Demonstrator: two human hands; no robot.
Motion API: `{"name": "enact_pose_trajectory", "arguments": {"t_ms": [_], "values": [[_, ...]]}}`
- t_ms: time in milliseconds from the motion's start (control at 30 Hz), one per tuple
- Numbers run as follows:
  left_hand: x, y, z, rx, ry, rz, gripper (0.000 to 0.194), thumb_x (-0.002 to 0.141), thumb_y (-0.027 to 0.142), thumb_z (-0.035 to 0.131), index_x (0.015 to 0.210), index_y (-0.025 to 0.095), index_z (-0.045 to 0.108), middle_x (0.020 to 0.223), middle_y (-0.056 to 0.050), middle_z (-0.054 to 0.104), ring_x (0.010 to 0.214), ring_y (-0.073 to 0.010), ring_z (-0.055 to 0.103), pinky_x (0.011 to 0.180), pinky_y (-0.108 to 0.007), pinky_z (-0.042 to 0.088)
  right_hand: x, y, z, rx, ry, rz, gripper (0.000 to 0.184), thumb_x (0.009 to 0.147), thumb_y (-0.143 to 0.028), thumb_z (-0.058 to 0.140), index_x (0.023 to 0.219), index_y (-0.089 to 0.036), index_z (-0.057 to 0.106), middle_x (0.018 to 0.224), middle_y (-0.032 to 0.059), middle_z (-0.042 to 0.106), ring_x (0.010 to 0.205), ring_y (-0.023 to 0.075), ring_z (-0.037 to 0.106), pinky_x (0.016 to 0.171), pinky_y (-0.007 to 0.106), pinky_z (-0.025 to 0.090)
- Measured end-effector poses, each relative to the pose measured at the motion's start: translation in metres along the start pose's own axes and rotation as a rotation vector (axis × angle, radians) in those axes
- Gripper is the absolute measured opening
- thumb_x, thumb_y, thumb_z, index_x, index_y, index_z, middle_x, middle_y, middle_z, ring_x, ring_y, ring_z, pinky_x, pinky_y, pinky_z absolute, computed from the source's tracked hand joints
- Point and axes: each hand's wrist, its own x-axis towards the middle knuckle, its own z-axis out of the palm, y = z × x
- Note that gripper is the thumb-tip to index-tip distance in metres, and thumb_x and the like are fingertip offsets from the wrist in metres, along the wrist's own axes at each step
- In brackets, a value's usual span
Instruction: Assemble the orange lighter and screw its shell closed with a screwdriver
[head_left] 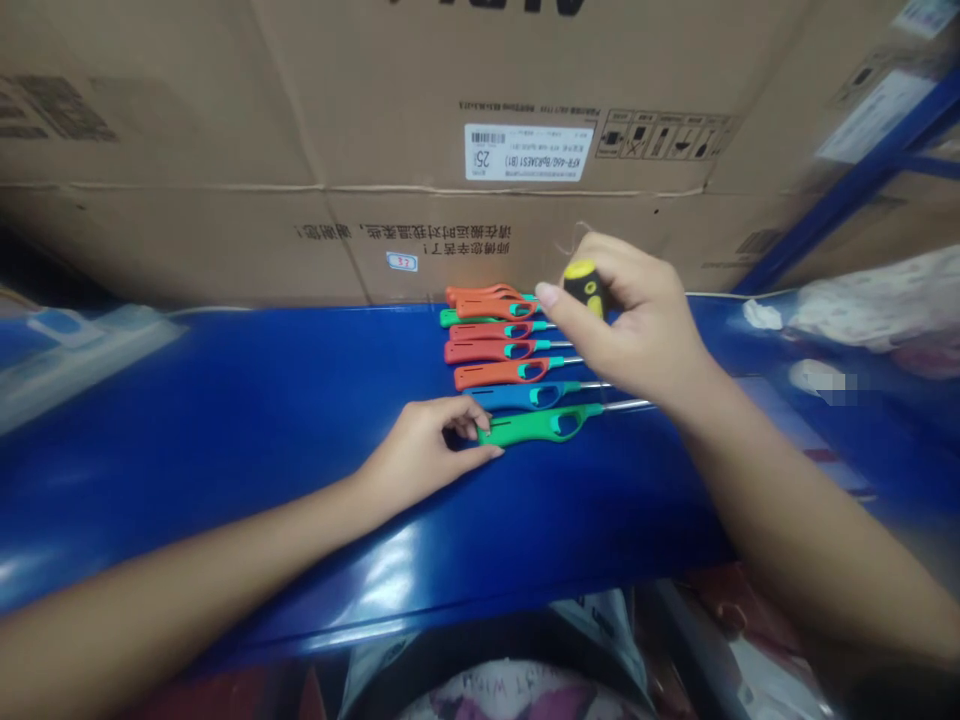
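Note:
Several long-nosed lighters lie side by side on a blue shelf (225, 430): orange ones (495, 350) at the back, then a blue one (517, 396), then a green one (536, 425) nearest me. My left hand (427, 450) rests on the shelf with its fingers pinching the butt end of the green lighter. My right hand (630, 320) hovers over the lighters' metal tips, closed round a screwdriver with a black and yellow handle (585, 283). The tool's shaft is hidden by the hand.
Large cardboard boxes (480, 130) with a white label stand right behind the shelf. Blue rack struts (847, 190) rise at the right. Clear-wrapped packets (877, 310) lie at the right end, another flat packet (67, 350) at the left. Bags lie below the shelf.

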Motion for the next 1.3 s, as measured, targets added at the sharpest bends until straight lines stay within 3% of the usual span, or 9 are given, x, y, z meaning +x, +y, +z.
{"name": "enact_pose_trajectory", "arguments": {"t_ms": [67, 200, 333, 533, 733, 900, 1100, 1300], "values": [[0.001, 0.0, -0.001, -0.016, 0.004, -0.018, 0.021, 0.076, 0.03, 0.081, 0.086, 0.017, 0.067, 0.075, 0.001, 0.07, 0.07, -0.0135, 0.066, 0.068, -0.025, 0.053, 0.0, 0.009, -0.003, -0.082, -0.171, -0.042, 0.022, 0.096, -0.039, 0.05, 0.088, -0.02, 0.057, 0.09, 0.0058, 0.061, 0.075, 0.0186, 0.055, 0.064, 0.031, 0.039], [0.002, 0.001, 0.0, -0.003, 0.012, -0.003, 0.021, 0.075, 0.03, 0.081, 0.086, 0.017, 0.068, 0.075, 0.001, 0.07, 0.068, -0.0135, 0.065, 0.067, -0.025, 0.054, -0.011, 0.019, 0.0, -0.21, -0.663, 0.003, 0.019, 0.097, -0.034, 0.049, 0.097, -0.018, 0.059, 0.086, 0.0073, 0.068, 0.069, 0.0193, 0.057, 0.059, 0.029, 0.031], [0.002, 0.003, 0.0, 0.019, 0.011, 0.007, 0.02, 0.076, 0.029, 0.08, 0.086, 0.017, 0.068, 0.076, 0.001, 0.07, 0.069, -0.0135, 0.066, 0.068, -0.025, 0.055, -0.023, 0.026, 0.007, -0.054, -0.845, 0.007, 0.026, 0.097, -0.043, 0.053, 0.095, -0.019, 0.062, 0.084, 0.0051, 0.069, 0.066, 0.0169, 0.056, 0.058, 0.027, 0.029], [0.009, 0.007, -0.01, 0.07, -0.121, 0.007, 0.022, 0.075, 0.033, 0.081, 0.083, 0.018, 0.069, 0.074, 0.0, 0.07, 0.066, -0.0143, 0.067, 0.066, -0.025, 0.056, -0.029, 0.033, 0.018, 0.058, -0.942, 0.063, 0.045, 0.082, -0.062, 0.068, 0.091, -0.018, 0.062, 0.082, 0.0036, 0.066, 0.066, 0.0163, 0.054, 0.055, 0.025, 0.03], [0.022, 0.006, -0.023, 0.137, -0.234, 0.062, 0.011, 0.086, 0.029, 0.069, 0.085, 0.019, 0.074, 0.073, -0.001, 0.073, 0.064, -0.0142, 0.068, 0.063, -0.023, 0.052, -0.031, 0.032, 0.019, 0.005, -0.933, 0.069, 0.044, 0.083, -0.062, 0.066, 0.094, -0.02, 0.065, 0.085, 0.0048, 0.067, 0.069, 0.0184, 0.057, 0.057, 0.026, 0.03], [0.027, 0.014, -0.032, 0.414, -0.312, 0.233, 0.008, 0.089, 0.023, 0.063, 0.091, 0.022, 0.071, 0.08, 0.001, 0.072, 0.066, -0.0135, 0.066, 0.06, -0.023, 0.046, -0.032, 0.031, 0.017, -0.015, -0.943, 0.075, 0.043, 0.084, -0.063, 0.064, 0.094, -0.021, 0.065, 0.087, 0.0051, 0.069, 0.072, 0.0197, 0.059, 0.058, 0.026, 0.03], [0.025, 0.026, -0.034, 0.883, -0.331, 0.556, 0.007, 0.095, 0.022, 0.054, 0.093, 0.02, 0.061, 0.09, -0.005, 0.068, 0.078, -0.0187, 0.066, 0.06, -0.026, 0.043, -0.031, 0.029, 0.017, -0.018, -0.948, 0.064, 0.042, 0.085, -0.062, 0.063, 0.092, -0.02, 0.064, 0.089, 0.006, 0.069, 0.075, 0.0209, 0.061, 0.058, 0.026, 0.032], [0.027, 0.021, -0.024, 1.034, -0.324, 0.641, 0.017, 0.098, 0.022, 0.049, 0.085, 0.017, 0.058, 0.079, -0.006, 0.067, 0.067, -0.0195, 0.064, 0.053, -0.027, 0.039, -0.031, 0.029, 0.018, -0.029, -0.955, 0.059, 0.041, 0.086, -0.061, 0.062, 0.09, -0.02, 0.063, 0.085, 0.0055, 0.068, 0.072, 0.0197, 0.06, 0.057, 0.026, 0.031]]}}
